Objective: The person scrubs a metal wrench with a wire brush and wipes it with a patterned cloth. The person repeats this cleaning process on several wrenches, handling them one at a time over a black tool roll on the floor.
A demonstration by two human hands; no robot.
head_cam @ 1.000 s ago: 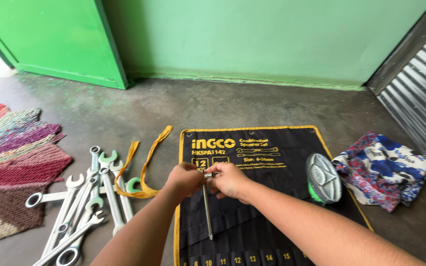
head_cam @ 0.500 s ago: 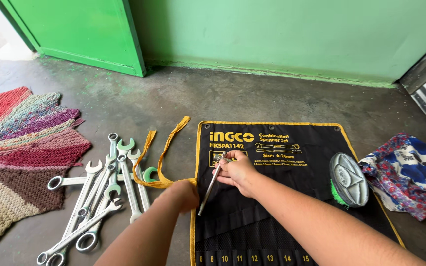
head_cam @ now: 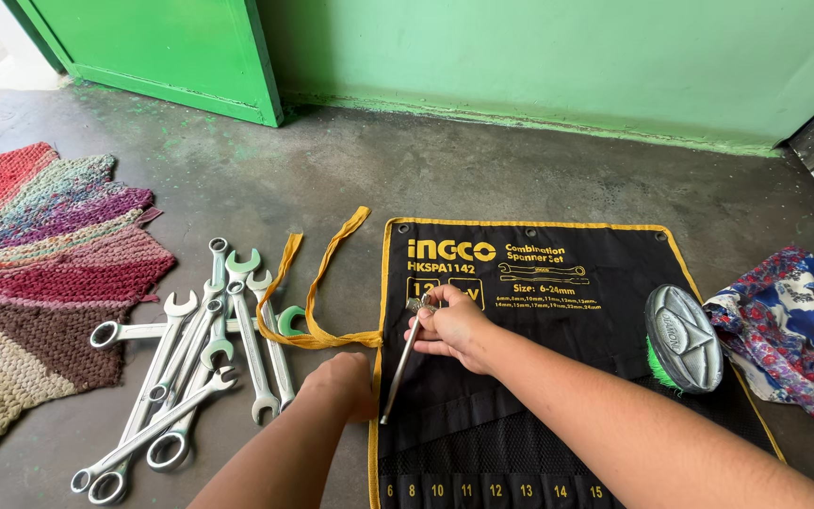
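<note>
A black tool roll pouch (head_cam: 539, 377) with yellow edging lies flat on the concrete floor. My right hand (head_cam: 449, 330) grips the upper end of a slim steel spanner (head_cam: 398, 372), which slants down over the pouch's left side. My left hand (head_cam: 341, 385) rests at the pouch's left edge, fingers curled on the yellow border just below the yellow tie straps (head_cam: 308, 283). A pile of several loose chrome spanners (head_cam: 195, 358) lies on the floor to the left of my left hand.
A round metal tin (head_cam: 682, 337) with something green under it sits on the pouch's right side. A floral blue and red cloth (head_cam: 793, 325) lies at the right. A multicoloured woven mat (head_cam: 35, 273) covers the left. Green wall and door stand behind.
My left hand let go of the spanner and dropped to the pouch's left edge. The right hand alone keeps the spanner, now slanted. The view shifted left and down.
</note>
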